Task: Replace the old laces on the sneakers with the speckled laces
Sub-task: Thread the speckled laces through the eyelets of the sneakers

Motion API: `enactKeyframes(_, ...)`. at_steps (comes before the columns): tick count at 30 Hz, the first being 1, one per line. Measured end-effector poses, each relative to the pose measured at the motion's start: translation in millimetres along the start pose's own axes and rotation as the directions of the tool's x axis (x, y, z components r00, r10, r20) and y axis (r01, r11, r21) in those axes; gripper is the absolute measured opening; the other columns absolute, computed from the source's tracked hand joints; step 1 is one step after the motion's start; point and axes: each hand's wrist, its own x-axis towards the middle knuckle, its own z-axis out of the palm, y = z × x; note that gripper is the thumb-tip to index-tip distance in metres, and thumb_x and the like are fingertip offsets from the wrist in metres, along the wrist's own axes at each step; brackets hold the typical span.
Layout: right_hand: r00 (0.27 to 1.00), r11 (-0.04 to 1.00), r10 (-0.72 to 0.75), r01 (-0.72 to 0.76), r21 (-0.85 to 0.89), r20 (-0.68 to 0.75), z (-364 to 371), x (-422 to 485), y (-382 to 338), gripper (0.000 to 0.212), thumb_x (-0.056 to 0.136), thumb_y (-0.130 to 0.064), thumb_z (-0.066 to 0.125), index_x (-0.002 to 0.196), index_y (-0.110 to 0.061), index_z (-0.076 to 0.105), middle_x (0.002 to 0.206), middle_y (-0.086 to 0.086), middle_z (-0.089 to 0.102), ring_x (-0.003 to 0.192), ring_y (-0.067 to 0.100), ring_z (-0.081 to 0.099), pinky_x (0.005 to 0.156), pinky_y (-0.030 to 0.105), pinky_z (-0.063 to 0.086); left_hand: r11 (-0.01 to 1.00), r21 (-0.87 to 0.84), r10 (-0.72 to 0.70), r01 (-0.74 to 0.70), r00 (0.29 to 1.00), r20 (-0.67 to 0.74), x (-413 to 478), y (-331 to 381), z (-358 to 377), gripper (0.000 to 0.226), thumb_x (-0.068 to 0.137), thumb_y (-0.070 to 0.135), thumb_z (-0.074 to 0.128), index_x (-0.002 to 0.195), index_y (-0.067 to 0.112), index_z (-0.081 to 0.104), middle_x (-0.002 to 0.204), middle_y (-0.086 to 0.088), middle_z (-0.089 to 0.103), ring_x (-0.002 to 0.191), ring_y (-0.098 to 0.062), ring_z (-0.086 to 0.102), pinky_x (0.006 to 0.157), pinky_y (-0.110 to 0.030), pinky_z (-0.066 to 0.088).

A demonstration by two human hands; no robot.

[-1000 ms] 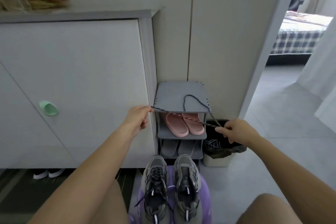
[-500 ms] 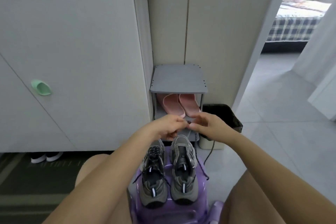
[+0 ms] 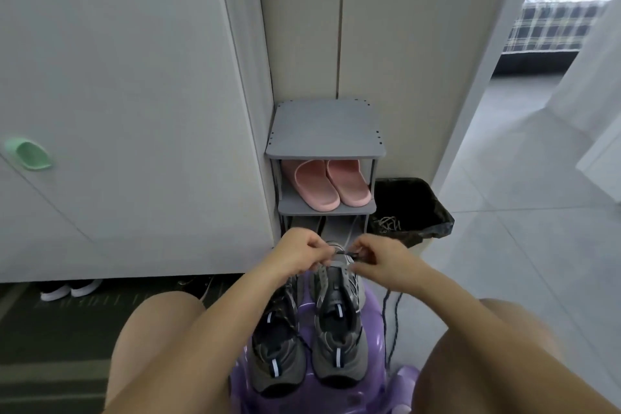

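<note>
Two grey sneakers stand side by side on a purple plastic stool point(image 3: 371, 390), toes pointing away from me. The left sneaker point(image 3: 275, 339) has a dark lace threaded through it. The right sneaker point(image 3: 337, 329) shows bare eyelets. My left hand point(image 3: 300, 254) and my right hand point(image 3: 379, 259) meet over the right sneaker's toe end, each pinching the dark speckled lace point(image 3: 346, 251) between fingertips. The rest of that lace hangs down past the stool's right side point(image 3: 391, 323) to the floor.
A grey shoe rack point(image 3: 324, 134) holding pink slippers point(image 3: 327, 186) stands just beyond the stool. A black-lined bin point(image 3: 420, 212) with old laces point(image 3: 386, 223) inside sits to its right. White cabinet at left, white shoes point(image 3: 67, 289) under it, open doorway at right.
My hands came down from holding the lace stretched in front of the rack and closed together over the right sneaker's toe. The view tilted downward.
</note>
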Motion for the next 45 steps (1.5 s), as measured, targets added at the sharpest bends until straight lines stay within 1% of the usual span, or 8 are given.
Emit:
enactKeyframes(3, 1.000, 0.998, -0.008, 0.009, 0.066, -0.016, 25.4, 11.5, 2.0, 0.032, 0.080, -0.034, 0.070, 0.108, -0.020, 0.060, 0.082, -0.008, 0.055, 0.081, 0.011, 0.053, 0.064, 0.011, 0.037, 1.000, -0.016, -0.010, 0.011, 1.000, 0.029, 5.2, -14.4, 13.9, 0.023, 0.089, 0.021, 0.063, 0.067, 0.020, 0.061, 0.055, 0.009, 0.061, 0.047, -0.004, 0.048, 0.045, -0.015, 0.037)
enactKeyframes(7, 0.992, 0.993, -0.095, 0.088, -0.084, -0.082, 38.0, 28.6, 8.9, 0.019, 0.087, -0.029, 0.062, 0.088, -0.010, 0.066, 0.085, 0.005, 0.067, 0.085, 0.022, 0.060, 0.072, 0.028, 0.043, 0.998, -0.056, -0.029, 0.030, 0.999, 0.017, 15.4, -27.0, 18.7, 0.020, 0.089, 0.028, 0.063, 0.071, 0.017, 0.064, 0.064, 0.005, 0.066, 0.044, 0.001, 0.049, 0.046, -0.015, 0.039)
enactKeyframes(14, 0.996, 0.999, 0.007, -0.004, 0.034, -0.084, 44.4, 39.7, 32.5, 0.018, 0.087, -0.030, 0.063, 0.075, -0.016, 0.063, 0.061, -0.012, 0.049, 0.056, -0.002, 0.042, 0.057, 0.011, 0.036, 0.999, 0.044, -0.012, 0.014, 0.999, -0.030, 42.2, -39.4, 37.0, 0.024, 0.088, 0.030, 0.063, 0.065, 0.024, 0.061, 0.060, 0.009, 0.063, 0.059, -0.013, 0.058, 0.062, -0.026, 0.047)
enactKeyframes(23, 0.976, 0.893, 0.198, -0.144, 0.427, -0.084, 55.0, 56.9, 55.2, 0.010, 0.079, -0.010, 0.071, 0.086, -0.015, 0.077, 0.066, -0.006, 0.069, 0.058, 0.000, 0.056, 0.059, 0.012, 0.043, 0.985, 0.175, 0.017, 0.001, 0.995, -0.101, 68.8, -44.0, 54.2, 0.019, 0.087, 0.031, 0.062, 0.088, 0.015, 0.071, 0.073, 0.013, 0.055, 0.074, -0.005, 0.052, 0.063, -0.017, 0.035)
enactKeyframes(26, 0.974, 0.916, 0.215, -0.176, 0.362, -0.070, 58.0, 60.5, 63.5, 0.008, 0.082, -0.011, 0.068, 0.081, -0.016, 0.074, 0.048, -0.015, 0.053, 0.049, 0.000, 0.048, 0.051, 0.010, 0.036, 0.971, 0.236, -0.006, 0.031, 0.995, -0.103, 75.0, -54.4, 57.0, 0.021, 0.088, 0.034, 0.061, 0.089, 0.016, 0.072, 0.091, 0.005, 0.058, 0.095, -0.014, 0.053, 0.084, -0.023, 0.040)
enactKeyframes(28, 0.976, 0.952, 0.204, -0.180, 0.248, -0.073, 61.4, 62.1, 69.5, 0.009, 0.086, -0.014, 0.062, 0.084, -0.018, 0.070, 0.059, -0.012, 0.049, 0.051, 0.002, 0.044, 0.051, 0.011, 0.034, 0.955, 0.284, -0.038, 0.080, 0.988, -0.151, 75.2, -62.3, 58.8, 0.020, 0.089, 0.034, 0.059, 0.088, 0.019, 0.071, 0.103, 0.002, 0.059, 0.108, -0.019, 0.050, 0.092, -0.024, 0.037)
enactKeyframes(34, 0.989, 0.988, 0.149, -0.148, 0.039, -0.015, 66.9, 64.3, 69.2, 0.011, 0.089, -0.019, 0.054, 0.094, -0.018, 0.064, 0.092, -0.004, 0.048, 0.086, 0.016, 0.055, 0.071, 0.024, 0.040, 0.915, 0.392, -0.043, 0.098, 0.988, -0.146, 62.3, -65.5, 68.2, 0.024, 0.091, 0.036, 0.053, 0.102, 0.024, 0.070, 0.136, 0.005, 0.040, 0.130, -0.019, 0.028, 0.104, -0.033, 0.032)
enactKeyframes(45, 0.995, 0.971, 0.060, -0.077, -0.227, -0.083, 67.5, 65.0, 62.3, 0.019, 0.091, -0.022, 0.045, 0.102, -0.019, 0.061, 0.104, -0.001, 0.053, 0.094, 0.020, 0.055, 0.080, 0.028, 0.036, 0.964, 0.224, -0.089, 0.142, 0.968, -0.233, 57.9, -64.5, 77.0, 0.017, 0.085, 0.033, 0.063, 0.099, 0.032, 0.073, 0.154, 0.001, 0.022, 0.139, -0.025, 0.019, 0.109, -0.030, 0.022)
